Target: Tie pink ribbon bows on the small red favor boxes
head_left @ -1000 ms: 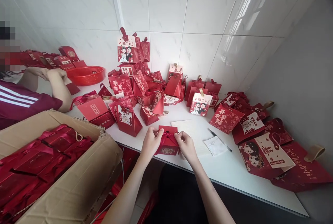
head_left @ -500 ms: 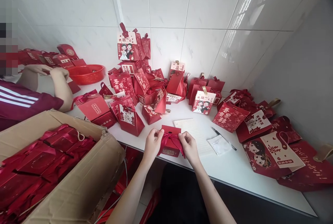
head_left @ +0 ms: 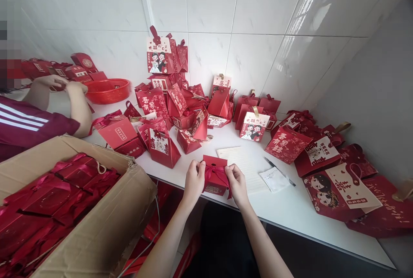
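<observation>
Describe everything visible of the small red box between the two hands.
The small red box looks like glossy card. An upright flap with a dark round hole rises at its top, and the front carries faint, unreadable gold-toned decoration. A shiny red ribbon crosses it below the hole, gathered in a bow. It stands roughly upright at the near edge of the white table. The left hand and right hand pinch the ribbon at either side; its back is hidden.

Open carton [head_left: 97, 222], lower left. Red basin [head_left: 109, 96], back left, near co-worker's maroon sleeve [head_left: 41, 129]. Notepad [head_left: 241, 162] flat on white table [head_left: 309, 213]; paper slip [head_left: 272, 180] and pen [head_left: 280, 171] right of it. Tiled wall [head_left: 206, 2] behind.
</observation>
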Action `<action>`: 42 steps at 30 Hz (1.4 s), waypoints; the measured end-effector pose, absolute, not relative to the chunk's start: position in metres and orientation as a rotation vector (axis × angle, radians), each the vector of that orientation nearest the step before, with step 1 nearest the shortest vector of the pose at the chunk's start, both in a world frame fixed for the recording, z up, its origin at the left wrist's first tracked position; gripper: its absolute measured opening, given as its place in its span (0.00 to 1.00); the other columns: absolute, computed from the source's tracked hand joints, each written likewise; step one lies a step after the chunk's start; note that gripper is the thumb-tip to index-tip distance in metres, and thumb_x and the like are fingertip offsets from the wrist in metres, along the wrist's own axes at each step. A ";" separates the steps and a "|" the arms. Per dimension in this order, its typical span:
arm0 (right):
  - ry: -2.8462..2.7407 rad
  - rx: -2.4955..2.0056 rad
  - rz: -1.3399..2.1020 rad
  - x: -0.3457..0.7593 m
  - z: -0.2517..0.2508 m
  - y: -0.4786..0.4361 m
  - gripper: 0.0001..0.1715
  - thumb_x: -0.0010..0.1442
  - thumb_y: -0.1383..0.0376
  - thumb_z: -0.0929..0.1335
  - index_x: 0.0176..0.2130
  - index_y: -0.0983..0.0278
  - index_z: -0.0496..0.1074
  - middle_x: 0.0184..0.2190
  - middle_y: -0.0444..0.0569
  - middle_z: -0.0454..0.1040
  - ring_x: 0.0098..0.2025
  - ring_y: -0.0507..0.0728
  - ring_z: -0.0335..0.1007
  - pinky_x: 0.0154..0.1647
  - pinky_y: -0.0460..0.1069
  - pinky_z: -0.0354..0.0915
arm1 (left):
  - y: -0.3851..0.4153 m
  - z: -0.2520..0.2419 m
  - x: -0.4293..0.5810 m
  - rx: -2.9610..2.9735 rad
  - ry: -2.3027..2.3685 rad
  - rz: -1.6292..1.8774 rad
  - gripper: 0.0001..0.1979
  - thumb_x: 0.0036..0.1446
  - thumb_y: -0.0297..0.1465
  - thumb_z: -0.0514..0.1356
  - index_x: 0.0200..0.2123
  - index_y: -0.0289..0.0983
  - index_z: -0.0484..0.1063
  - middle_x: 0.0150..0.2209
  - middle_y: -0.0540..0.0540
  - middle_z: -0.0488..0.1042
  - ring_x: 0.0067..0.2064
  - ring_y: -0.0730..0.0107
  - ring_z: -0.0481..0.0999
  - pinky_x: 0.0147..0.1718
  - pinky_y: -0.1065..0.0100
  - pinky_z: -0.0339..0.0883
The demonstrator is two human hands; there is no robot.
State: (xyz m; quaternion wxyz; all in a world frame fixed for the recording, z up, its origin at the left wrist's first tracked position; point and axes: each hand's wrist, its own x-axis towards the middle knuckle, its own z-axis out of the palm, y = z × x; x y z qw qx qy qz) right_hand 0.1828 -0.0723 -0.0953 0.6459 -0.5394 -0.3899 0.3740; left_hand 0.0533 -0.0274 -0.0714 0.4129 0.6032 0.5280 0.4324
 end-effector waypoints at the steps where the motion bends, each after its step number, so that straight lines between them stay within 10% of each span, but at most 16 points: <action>1: -0.881 -1.225 0.853 0.183 -0.095 -0.072 0.25 0.53 0.47 0.65 0.23 0.62 0.56 0.21 0.41 0.58 0.23 0.50 0.52 0.25 0.45 0.55 | -0.028 -0.072 0.054 1.513 1.332 1.091 0.15 0.55 0.43 0.50 0.23 0.40 0.54 0.22 0.52 0.61 0.27 0.69 0.65 0.30 0.68 0.59; 42: -0.827 -1.265 0.903 0.190 -0.093 -0.076 0.24 0.51 0.47 0.67 0.22 0.62 0.57 0.17 0.39 0.58 0.17 0.48 0.48 0.17 0.45 0.47 | -0.025 -0.068 0.043 1.366 1.088 1.023 0.16 0.52 0.43 0.54 0.21 0.37 0.58 0.20 0.54 0.56 0.23 0.76 0.58 0.25 0.73 0.55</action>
